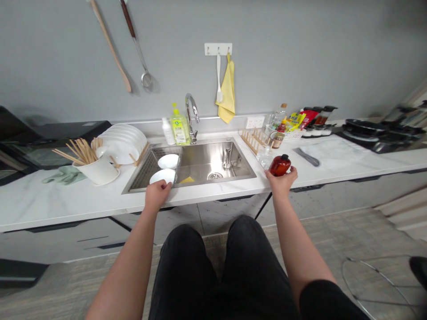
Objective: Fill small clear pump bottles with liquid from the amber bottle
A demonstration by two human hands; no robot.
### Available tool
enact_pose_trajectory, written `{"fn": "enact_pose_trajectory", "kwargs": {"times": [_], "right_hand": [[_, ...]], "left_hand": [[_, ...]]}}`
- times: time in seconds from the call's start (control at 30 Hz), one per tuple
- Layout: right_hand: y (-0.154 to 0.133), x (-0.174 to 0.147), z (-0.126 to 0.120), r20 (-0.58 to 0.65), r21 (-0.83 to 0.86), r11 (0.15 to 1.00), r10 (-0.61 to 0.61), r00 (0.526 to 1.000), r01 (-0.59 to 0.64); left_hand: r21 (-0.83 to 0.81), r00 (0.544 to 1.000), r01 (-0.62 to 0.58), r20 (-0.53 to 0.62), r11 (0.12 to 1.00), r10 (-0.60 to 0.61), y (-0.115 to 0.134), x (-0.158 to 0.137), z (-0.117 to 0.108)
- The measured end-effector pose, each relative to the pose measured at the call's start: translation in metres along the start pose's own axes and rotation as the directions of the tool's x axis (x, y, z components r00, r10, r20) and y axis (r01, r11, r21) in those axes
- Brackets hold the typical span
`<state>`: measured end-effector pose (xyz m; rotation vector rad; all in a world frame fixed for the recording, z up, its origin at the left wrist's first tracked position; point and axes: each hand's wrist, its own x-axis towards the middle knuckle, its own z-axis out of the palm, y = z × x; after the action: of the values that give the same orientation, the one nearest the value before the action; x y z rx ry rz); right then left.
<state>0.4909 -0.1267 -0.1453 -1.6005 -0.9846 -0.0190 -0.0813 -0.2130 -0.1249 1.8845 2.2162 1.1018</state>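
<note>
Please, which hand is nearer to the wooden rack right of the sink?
Right. The right hand, holding the amber bottle, is in front and right of the rack; the left hand is farther, by the front bowl at the sink.

- The table (110, 195) is brightly, evenly lit; the wall (280, 53) is dimmed toward the upper right.
- A soft shadow is cast beside the ladle (137, 49).
- Glare is thrown back by the sink (210, 158) and tap (189, 115).
- Detail is lost in the dark trousers (256, 266).
- Edges are stretched; the stove (400, 141) is blurred.
</note>
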Motion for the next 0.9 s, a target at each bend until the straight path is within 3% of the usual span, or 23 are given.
{"fn": "enact_pose_trajectory", "kwargs": {"times": [0.13,0.23,0.3,0.33,0.43,0.53,0.63,0.73,0.9], "right_hand": [[-0.015,-0.013,-0.012,-0.022,0.105,0.972,0.212,0.977,-0.209],[-0.031,-0.046,-0.033,0.070,0.209,0.965,0.148,0.987,-0.159],[-0.043,-0.080,-0.049,0.264,0.298,0.947,0.038,0.964,-0.119],[-0.050,-0.100,-0.057,0.366,0.349,0.930,-0.021,0.930,-0.117],[-0.068,-0.162,-0.082,0.662,0.458,0.864,-0.175,0.729,-0.208],[-0.085,-0.209,-0.104,0.780,0.507,0.829,-0.324,0.536,-0.237],[-0.103,-0.232,-0.121,0.834,0.496,0.835,-0.380,0.401,-0.239],[-0.120,-0.239,-0.133,0.857,0.478,0.852,-0.400,0.325,-0.213],[-0.134,-0.243,-0.145,0.850,0.512,0.824,-0.445,0.282,-0.243]], "left_hand": [[-0.029,1.000,0.011,-0.002,1.000,-0.011,0.000,0.002,-0.001],[-0.063,1.000,0.009,0.001,0.998,-0.009,0.001,0.005,-0.006],[-0.090,1.000,0.008,0.003,0.996,-0.008,0.007,0.002,-0.010],[-0.115,1.000,0.011,0.000,0.993,-0.011,0.013,-0.005,-0.012],[-0.364,1.000,0.000,-0.004,0.931,-0.002,0.049,-0.051,-0.014],[-0.735,0.989,-0.075,0.031,0.673,0.145,0.104,-0.127,-0.013],[-0.876,0.967,-0.001,0.121,0.482,0.223,0.155,-0.190,-0.013],[-0.885,0.952,0.130,0.237,0.448,0.193,0.180,-0.216,-0.018],[-0.896,0.951,0.180,0.264,0.406,0.159,0.181,-0.213,-0.023]]}}
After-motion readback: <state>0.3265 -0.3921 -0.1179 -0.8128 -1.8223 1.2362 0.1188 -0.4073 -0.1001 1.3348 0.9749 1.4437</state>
